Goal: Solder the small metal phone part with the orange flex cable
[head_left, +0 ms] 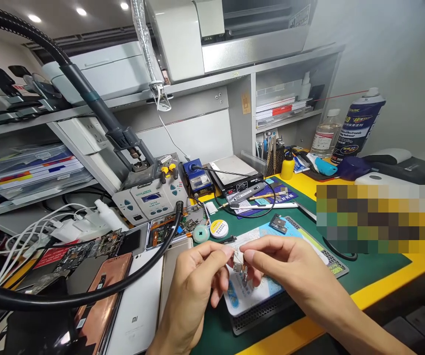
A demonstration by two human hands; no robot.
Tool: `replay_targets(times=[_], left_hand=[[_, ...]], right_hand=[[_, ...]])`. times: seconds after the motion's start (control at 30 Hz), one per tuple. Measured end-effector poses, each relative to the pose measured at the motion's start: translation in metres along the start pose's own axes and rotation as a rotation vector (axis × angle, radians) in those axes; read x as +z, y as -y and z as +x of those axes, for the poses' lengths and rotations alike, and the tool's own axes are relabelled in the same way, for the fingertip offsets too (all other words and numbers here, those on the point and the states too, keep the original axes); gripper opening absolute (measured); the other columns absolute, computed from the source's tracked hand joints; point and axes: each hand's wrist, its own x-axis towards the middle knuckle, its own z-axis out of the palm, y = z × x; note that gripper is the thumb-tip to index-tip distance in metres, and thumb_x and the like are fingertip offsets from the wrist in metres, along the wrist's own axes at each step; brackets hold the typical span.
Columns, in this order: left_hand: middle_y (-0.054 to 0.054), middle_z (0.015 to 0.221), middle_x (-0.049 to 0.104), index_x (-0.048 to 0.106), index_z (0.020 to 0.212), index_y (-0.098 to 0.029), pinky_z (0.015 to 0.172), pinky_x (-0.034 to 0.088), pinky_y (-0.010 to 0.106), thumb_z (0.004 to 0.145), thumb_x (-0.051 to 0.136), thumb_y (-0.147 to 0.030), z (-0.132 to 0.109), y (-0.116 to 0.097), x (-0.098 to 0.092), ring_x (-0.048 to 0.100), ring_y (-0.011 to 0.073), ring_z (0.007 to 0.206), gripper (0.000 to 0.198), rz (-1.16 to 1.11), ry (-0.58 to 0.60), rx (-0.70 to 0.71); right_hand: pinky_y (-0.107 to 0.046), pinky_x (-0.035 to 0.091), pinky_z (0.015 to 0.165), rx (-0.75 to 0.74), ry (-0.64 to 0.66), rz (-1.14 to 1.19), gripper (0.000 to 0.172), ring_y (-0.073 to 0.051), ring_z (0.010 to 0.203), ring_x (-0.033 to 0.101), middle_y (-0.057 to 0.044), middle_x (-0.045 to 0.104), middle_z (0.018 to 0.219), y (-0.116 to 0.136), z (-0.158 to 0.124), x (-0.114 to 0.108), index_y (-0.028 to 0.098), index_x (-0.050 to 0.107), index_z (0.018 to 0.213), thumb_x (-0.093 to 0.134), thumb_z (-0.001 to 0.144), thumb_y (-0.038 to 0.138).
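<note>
My left hand (pixel 194 288) and my right hand (pixel 290 268) meet above a blue-and-white work mat (pixel 249 291) on the green bench mat (pixel 368 264). Between the fingertips of both hands sits a small metal part (pixel 239 267) with a thin wire loop, pinched from both sides. The fingers of each hand are curled in a pinch. A small dark component (pixel 279 224) lies on the mat just beyond my right hand.
Several phones (pixel 138 305) and circuit boards (pixel 87 249) lie at the left under a black hose (pixel 87 296). A rework station (pixel 149 197), soldering unit (pixel 199 180), hot plate (pixel 234 172), round tins (pixel 219 228), tools, bottles (pixel 325 133) and a spray can (pixel 358 123) stand behind. Yellow bench edge (pixel 382 291) at right.
</note>
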Motion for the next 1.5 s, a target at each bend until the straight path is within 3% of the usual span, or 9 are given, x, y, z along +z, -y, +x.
replay_targets(times=[0.5, 0.7, 0.8, 0.9, 1.0, 1.13, 1.23, 1.4, 1.5], left_hand=[[-0.001, 0.053, 0.056, 0.075, 0.083, -0.013, 0.042, 0.023, 0.02, 0.083, 0.076, -0.048, -0.001, -0.002, -0.001, 0.037, 0.0075, 0.044, 0.035, 0.022, -0.017, -0.022], [-0.002, 0.052, 0.054, 0.077, 0.084, -0.012, 0.041, 0.026, 0.018, 0.08, 0.081, -0.048, -0.001, -0.001, 0.0, 0.038, 0.0072, 0.045, 0.036, 0.039, -0.039, 0.003], [-0.003, 0.052, 0.052, 0.077, 0.085, -0.013, 0.041, 0.028, 0.017, 0.08, 0.081, -0.051, 0.0, 0.002, -0.001, 0.04, 0.0075, 0.046, 0.039, 0.038, -0.093, 0.043], [-0.004, 0.054, 0.051, 0.077, 0.089, -0.016, 0.041, 0.031, 0.017, 0.083, 0.079, -0.055, -0.002, 0.004, -0.001, 0.041, 0.008, 0.049, 0.04, 0.041, -0.173, 0.125], [-0.005, 0.055, 0.054, 0.078, 0.09, -0.018, 0.044, 0.035, 0.018, 0.085, 0.08, -0.05, -0.005, 0.005, 0.001, 0.042, 0.0083, 0.049, 0.032, 0.094, -0.24, 0.222], [-0.002, 0.062, 0.063, 0.079, 0.085, -0.02, 0.057, 0.048, 0.019, 0.086, 0.079, -0.038, -0.007, 0.002, 0.005, 0.057, 0.0122, 0.058, 0.017, 0.169, -0.309, 0.323], [0.001, 0.074, 0.074, 0.079, 0.082, -0.02, 0.064, 0.053, 0.02, 0.084, 0.078, -0.034, -0.005, 0.0, 0.008, 0.067, 0.0159, 0.07, 0.014, 0.206, -0.341, 0.371], [0.001, 0.067, 0.072, 0.079, 0.08, -0.019, 0.055, 0.05, 0.02, 0.083, 0.077, -0.041, -0.002, 0.001, 0.006, 0.06, 0.0133, 0.058, 0.022, 0.235, -0.327, 0.404], [-0.002, 0.059, 0.063, 0.08, 0.082, -0.018, 0.057, 0.051, 0.021, 0.084, 0.077, -0.041, -0.003, 0.001, 0.004, 0.056, 0.0128, 0.056, 0.023, 0.234, -0.302, 0.389]], right_hand=[[-0.025, 0.054, 0.063, -0.006, -0.03, 0.025, 0.021, -0.014, 0.062, 0.062, 0.002, 0.072, 0.062, 0.002, -0.001, 0.005, 0.02, 0.086, 0.086, 0.095, 0.071, 0.032], [-0.024, 0.056, 0.064, -0.018, -0.017, 0.033, 0.027, -0.013, 0.064, 0.064, 0.002, 0.072, 0.064, 0.0, -0.003, 0.004, 0.019, 0.082, 0.086, 0.094, 0.074, 0.04], [-0.028, 0.059, 0.074, -0.028, -0.029, 0.037, 0.041, -0.016, 0.08, 0.071, -0.003, 0.08, 0.089, -0.004, -0.005, 0.0, 0.02, 0.078, 0.11, 0.09, 0.081, 0.046], [-0.034, 0.061, 0.086, -0.008, 0.03, 0.068, 0.056, -0.023, 0.105, 0.073, -0.009, 0.077, 0.119, -0.008, -0.008, -0.001, 0.022, 0.069, 0.128, 0.09, 0.081, 0.044], [-0.034, 0.061, 0.084, 0.029, 0.127, 0.09, 0.058, -0.021, 0.097, 0.073, -0.009, 0.076, 0.111, -0.008, -0.009, 0.007, 0.021, 0.068, 0.125, 0.094, 0.077, 0.04], [-0.031, 0.061, 0.07, -0.101, 0.003, -0.073, 0.045, -0.018, 0.076, 0.071, -0.004, 0.074, 0.086, -0.012, -0.007, 0.023, 0.018, 0.069, 0.119, 0.085, 0.084, 0.042], [-0.031, 0.059, 0.068, -0.236, -0.129, -0.19, 0.036, -0.018, 0.073, 0.07, -0.003, 0.073, 0.083, -0.018, -0.006, 0.027, 0.019, 0.07, 0.118, 0.074, 0.092, 0.044], [-0.029, 0.058, 0.072, -0.479, -0.216, -0.371, 0.022, -0.018, 0.078, 0.072, -0.005, 0.08, 0.092, -0.024, -0.004, 0.02, 0.022, 0.077, 0.109, 0.073, 0.091, 0.035], [-0.029, 0.058, 0.077, -0.533, -0.193, -0.453, 0.018, -0.018, 0.082, 0.074, -0.003, 0.082, 0.097, -0.016, -0.001, 0.015, 0.025, 0.08, 0.107, 0.071, 0.092, 0.03]])
